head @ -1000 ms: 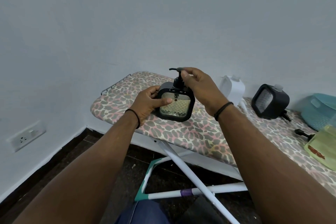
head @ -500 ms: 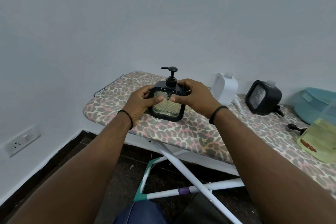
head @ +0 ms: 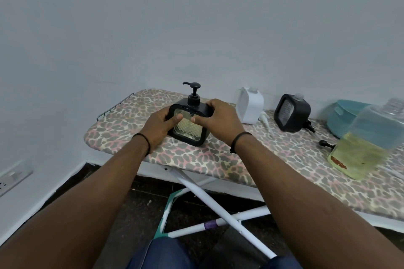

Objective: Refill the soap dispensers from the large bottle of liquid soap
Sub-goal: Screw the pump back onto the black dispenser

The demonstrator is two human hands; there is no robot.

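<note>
Head view: both hands, left hand and right hand, are squeezing the black soap dispenser standing near the ironing board's left end.

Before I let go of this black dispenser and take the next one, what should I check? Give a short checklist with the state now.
1. Pump is seated on the black dispenser: ok.
2. Dispenser stands upright on the ironing board: ok.
3. Left hand and right hand both hold it: ok.
4. Fill level inside: cannot tell.
5. White dispenser and second black dispenser are open for refilling: ok.
6. Large soap bottle has soap left: ok.
</note>
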